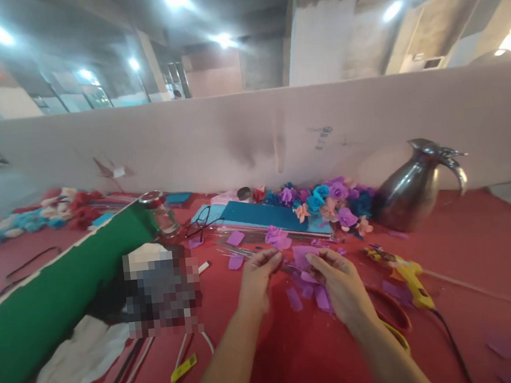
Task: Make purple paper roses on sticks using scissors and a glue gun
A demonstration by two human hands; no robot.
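Note:
The fingertips of my left hand [259,275] are pinched together at the base of a ruffled purple paper flower [277,236]. A thin stem seems to run from these fingers toward the right. Between the thumb and fingers of my right hand [339,277] is a flat purple paper petal [303,254]. Below and between the hands lies a pile of loose purple paper pieces [322,298]. Scissors with red and yellow handles [396,310] rest beside my right wrist, partly hidden by it.
A yellow glue gun [413,281] lies to the right, its cord trailing forward. Behind are finished paper flowers [337,192], blue paper sheets [262,214], eyeglasses [204,220] and a metal jug [411,185]. A glass jar [162,215] and green board [65,282] stand left.

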